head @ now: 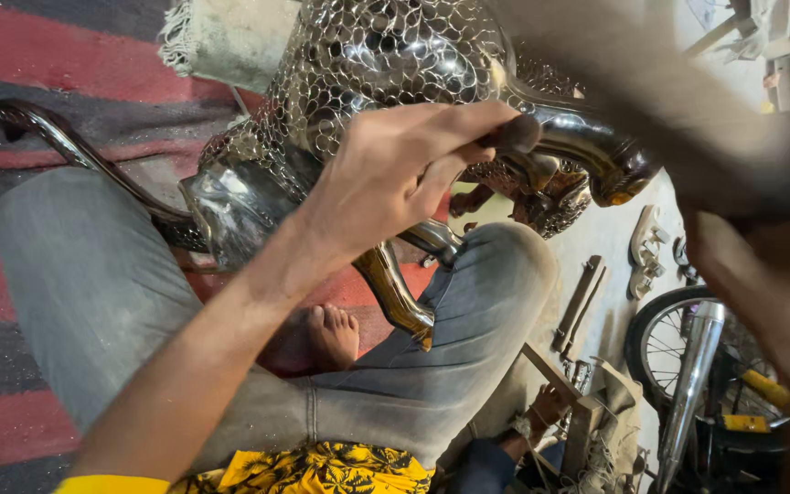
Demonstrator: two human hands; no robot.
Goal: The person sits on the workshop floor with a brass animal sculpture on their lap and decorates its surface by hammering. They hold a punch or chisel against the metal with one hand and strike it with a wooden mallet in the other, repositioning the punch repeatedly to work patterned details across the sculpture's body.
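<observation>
Mostly blurred right arm [688,119], hand unreadable, left hand [395,174] pinching dark tool [516,134] over metal animal sculpture [368,73]

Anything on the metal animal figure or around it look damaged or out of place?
Nothing on the figure looks broken; its scaled surface reads intact. The left hand holds a dark tool against it. The right hand is a blur, so its grip cannot be judged. Sandals lie loose on the floor.

The shiny metal animal sculpture with scale-patterned body [386,64] stands on the red-and-grey striped rug [66,64], across the person's grey-trousered legs [450,348]. The left hand [395,174] rests before it. A spoked motorcycle wheel [665,343] lies right.
</observation>
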